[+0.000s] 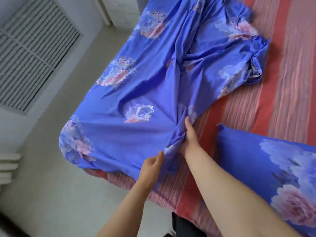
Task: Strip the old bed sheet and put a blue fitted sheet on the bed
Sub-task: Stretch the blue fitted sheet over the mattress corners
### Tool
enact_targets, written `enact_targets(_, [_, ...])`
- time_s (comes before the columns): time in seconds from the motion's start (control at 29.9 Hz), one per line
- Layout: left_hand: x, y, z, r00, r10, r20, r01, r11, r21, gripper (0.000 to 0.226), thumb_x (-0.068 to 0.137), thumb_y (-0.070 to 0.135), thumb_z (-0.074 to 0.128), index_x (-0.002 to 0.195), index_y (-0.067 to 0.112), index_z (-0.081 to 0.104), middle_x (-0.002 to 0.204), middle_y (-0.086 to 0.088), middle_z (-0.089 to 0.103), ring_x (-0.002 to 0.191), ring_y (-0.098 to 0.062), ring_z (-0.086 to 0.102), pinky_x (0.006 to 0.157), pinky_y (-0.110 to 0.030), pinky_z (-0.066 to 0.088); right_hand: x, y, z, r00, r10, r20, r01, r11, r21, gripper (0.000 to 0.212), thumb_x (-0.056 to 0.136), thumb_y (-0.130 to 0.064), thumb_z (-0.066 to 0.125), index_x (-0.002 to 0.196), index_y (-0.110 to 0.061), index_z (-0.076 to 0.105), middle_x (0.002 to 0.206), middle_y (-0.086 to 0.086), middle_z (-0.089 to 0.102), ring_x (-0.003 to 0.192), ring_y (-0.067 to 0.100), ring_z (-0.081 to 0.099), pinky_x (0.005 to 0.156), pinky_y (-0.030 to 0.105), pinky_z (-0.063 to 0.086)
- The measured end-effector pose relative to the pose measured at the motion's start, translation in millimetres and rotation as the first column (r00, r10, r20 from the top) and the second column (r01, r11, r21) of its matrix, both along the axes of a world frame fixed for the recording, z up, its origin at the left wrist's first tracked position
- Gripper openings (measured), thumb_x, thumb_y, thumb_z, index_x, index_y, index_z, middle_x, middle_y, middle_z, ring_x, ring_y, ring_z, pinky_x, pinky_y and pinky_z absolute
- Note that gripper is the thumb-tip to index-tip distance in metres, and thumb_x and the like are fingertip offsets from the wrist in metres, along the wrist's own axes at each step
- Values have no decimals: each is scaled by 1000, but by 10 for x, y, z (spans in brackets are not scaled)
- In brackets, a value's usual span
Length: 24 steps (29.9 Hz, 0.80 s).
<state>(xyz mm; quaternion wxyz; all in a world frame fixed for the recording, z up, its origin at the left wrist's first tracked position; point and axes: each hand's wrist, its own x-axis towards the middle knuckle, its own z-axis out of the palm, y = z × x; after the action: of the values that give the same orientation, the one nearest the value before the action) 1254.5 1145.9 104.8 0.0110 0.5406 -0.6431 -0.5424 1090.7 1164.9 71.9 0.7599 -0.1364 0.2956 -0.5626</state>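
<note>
A blue fitted sheet (pixel 153 93) with pink and white flowers lies crumpled over the left part of the bed. One of its corners is pulled over the near left bed corner. Beneath it shows a red and pink striped cover (pixel 280 103) on the mattress. My right hand (pixel 189 139) is closed on a bunched fold of the blue sheet near its edge. My left hand (pixel 152 166) hovers just left of that fold, fingers curled and apart, touching or almost touching the cloth.
A pillow (pixel 277 170) in matching blue floral cloth lies on the bed at the right. Grey floor (pixel 56 194) runs along the bed's left side. A white louvred panel (pixel 30 53) is on the wall at far left, and a white radiator (pixel 8 166) below it.
</note>
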Motion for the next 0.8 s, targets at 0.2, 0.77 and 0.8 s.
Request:
enact_targets(0.2, [23, 178, 148, 985, -112, 129, 125, 987, -103, 53, 98, 47, 37, 54, 19, 31, 54, 3, 32, 53, -14, 29, 48, -25, 26, -402, 690, 231, 567, -813, 131, 764, 579, 284, 55, 87, -51, 50, 139, -35, 47, 141, 4, 49, 126, 26, 50, 106, 43, 39])
enact_targets(0.77, [103, 2045, -225, 924, -234, 303, 380, 656, -653, 76, 68, 64, 50, 121, 10, 57, 116, -14, 63, 106, -36, 58, 88, -45, 49, -516, 3247, 867, 173, -561, -810, 957, 289, 5, 14, 83, -20, 65, 96, -22, 62, 92, 2, 66, 76, 10, 61, 74, 21, 52])
enact_targets(0.8, [-11, 2324, -223, 905, -319, 283, 424, 617, -663, 91, 60, 67, 55, 131, 11, 49, 127, -13, 58, 114, -33, 56, 94, -44, 46, -443, 3413, 910, 444, -670, -595, 896, 349, 275, 3, 85, -20, 64, 86, -19, 61, 82, 3, 67, 65, 10, 62, 62, 23, 54])
